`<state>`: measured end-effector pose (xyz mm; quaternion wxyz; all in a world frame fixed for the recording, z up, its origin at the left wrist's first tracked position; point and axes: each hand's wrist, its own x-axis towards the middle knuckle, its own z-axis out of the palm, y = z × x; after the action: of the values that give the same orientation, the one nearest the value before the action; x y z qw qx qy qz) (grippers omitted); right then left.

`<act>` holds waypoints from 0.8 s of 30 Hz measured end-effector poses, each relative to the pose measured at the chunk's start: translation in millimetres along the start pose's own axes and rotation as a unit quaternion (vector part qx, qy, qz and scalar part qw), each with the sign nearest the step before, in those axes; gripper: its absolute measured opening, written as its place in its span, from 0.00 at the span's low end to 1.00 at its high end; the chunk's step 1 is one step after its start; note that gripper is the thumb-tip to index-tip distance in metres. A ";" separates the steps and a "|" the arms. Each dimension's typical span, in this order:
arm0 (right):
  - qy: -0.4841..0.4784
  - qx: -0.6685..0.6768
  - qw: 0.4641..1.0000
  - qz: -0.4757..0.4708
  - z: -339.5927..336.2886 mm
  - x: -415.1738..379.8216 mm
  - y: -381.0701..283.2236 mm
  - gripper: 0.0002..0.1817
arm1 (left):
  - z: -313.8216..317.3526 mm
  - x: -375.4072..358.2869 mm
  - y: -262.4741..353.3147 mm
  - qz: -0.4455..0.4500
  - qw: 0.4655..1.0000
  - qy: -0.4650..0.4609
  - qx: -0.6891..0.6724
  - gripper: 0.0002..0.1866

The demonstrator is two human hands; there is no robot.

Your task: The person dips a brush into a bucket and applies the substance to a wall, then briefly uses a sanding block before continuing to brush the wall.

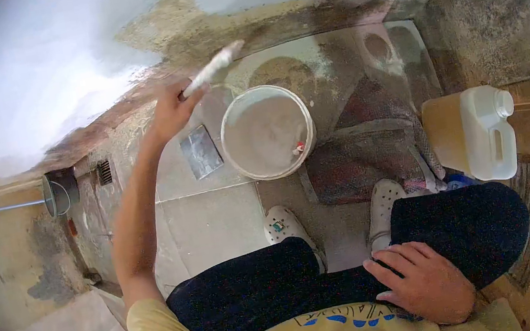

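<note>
While crouched over a bucket (pixel 267 134) of grey mix just beside it, left hand (pixel 172 111) clamped on a coated brush (pixel 213 67), raised toward wall (pixel 54 60). Right hand (pixel 425 282) flat and empty on knee. Wall partly coated, bare patches remaining.

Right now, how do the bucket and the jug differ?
The bucket is round, open-topped and filled with greyish-white paste; the jug is boxy and closed with a cap. The bucket stands on the floor ahead of the feet, near the brush in the left hand; the jug stands off to the right, beside the knee where the right hand rests. Both look like pale plastic.
</note>
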<state>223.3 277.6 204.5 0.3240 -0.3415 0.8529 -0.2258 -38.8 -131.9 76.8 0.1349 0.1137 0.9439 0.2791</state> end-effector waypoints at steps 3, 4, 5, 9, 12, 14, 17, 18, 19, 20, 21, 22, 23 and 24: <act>0.007 -0.006 1.000 0.007 -0.6 1.1 -2.6 0.32 | -6.8 13.1 -0.2 -0.043 0.994 0.103 0.006 0.20; 0.007 -0.006 1.000 0.012 -0.7 1.1 -3.5 0.32 | -7.8 18.2 -3.2 -0.044 0.993 0.106 0.005 0.20; 0.007 -0.009 1.000 0.011 -0.4 1.1 -4.1 0.32 | -8.3 23.8 -5.9 -0.023 0.991 0.133 0.003 0.21; 0.010 -0.016 1.000 0.014 0.7 0.6 -3.4 0.32 | -13.0 35.8 -2.8 0.007 0.981 0.194 0.004 0.23; 0.008 -0.015 1.000 0.017 -3.7 1.5 -6.6 0.32 | -9.3 43.4 -15.0 0.007 0.971 0.211 -0.115 0.23; 0.004 -0.018 1.000 0.021 -6.2 1.9 -7.0 0.32 | -10.4 42.5 -20.7 0.008 0.972 0.215 -0.094 0.23; 0.002 -0.015 1.000 0.015 -4.1 1.2 -5.5 0.32 | -12.7 38.6 -25.0 0.012 0.971 0.232 -0.049 0.23; 0.001 -0.017 1.000 0.012 -3.8 1.2 -5.2 0.32 | -13.4 37.2 -25.1 0.017 0.969 0.246 -0.026 0.23; 0.001 -0.020 1.000 0.009 -3.8 1.2 -4.9 0.31 | -13.7 36.2 -24.9 0.017 0.968 0.249 -0.026 0.23; 0.004 -0.023 1.000 0.007 -3.7 1.0 -4.7 0.31 | -15.0 36.6 -24.6 0.018 0.965 0.261 -0.025 0.22; 0.003 -0.021 1.000 0.005 -3.6 1.0 -4.8 0.31 | -17.8 37.4 -23.5 0.021 0.961 0.274 -0.024 0.22; 0.003 -0.019 1.000 0.004 -4.2 2.1 -4.2 0.31 | -22.2 39.1 -22.5 0.024 0.960 0.279 -0.021 0.22; 0.006 -0.022 1.000 0.003 -5.3 3.2 -3.4 0.31 | -25.6 40.3 -21.7 0.020 0.959 0.283 -0.002 0.22; -0.001 -0.021 1.000 0.004 -5.6 3.1 -3.5 0.31 | -27.0 39.0 -19.1 0.016 0.959 0.283 0.017 0.22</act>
<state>219.2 274.0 209.2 0.3187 -0.3451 0.8583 -0.2067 -86.6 -149.6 80.5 -0.1442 0.0470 0.9461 0.2863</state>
